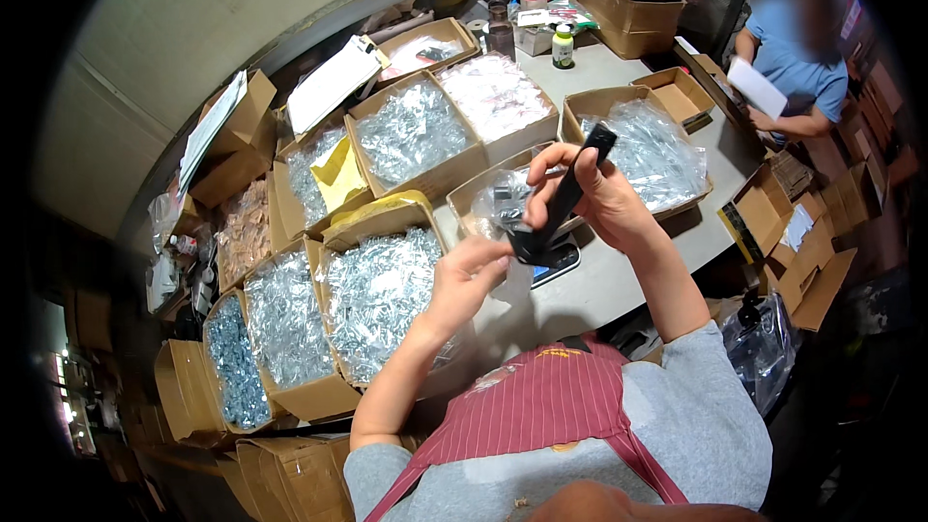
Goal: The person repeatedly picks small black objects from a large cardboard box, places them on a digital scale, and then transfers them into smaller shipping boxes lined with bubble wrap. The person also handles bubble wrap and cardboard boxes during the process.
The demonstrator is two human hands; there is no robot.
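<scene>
A long black bar-shaped piece [563,205] is held up at a slant over the table, its upper end pointing to the far right. My right hand [611,201] has its fingers wrapped round the middle and upper part. At the lower end, my left hand [471,280] pinches with thumb and fingers at a darker, wider part. What exactly sits between those fingertips is hard to make out. Below the piece lies what looks like a phone [558,265] with a blue edge, partly covered. Just behind my hands stands a carton [464,201] with clear plastic bags.
Open cartons of small shiny metal parts [377,280] crowd the left side. A carton of bagged parts [646,150] stands at the right. Farther back are a clipboard [333,82], a green bottle [563,46] and stacked boxes [626,14]. Another person [797,68] holds a white sheet.
</scene>
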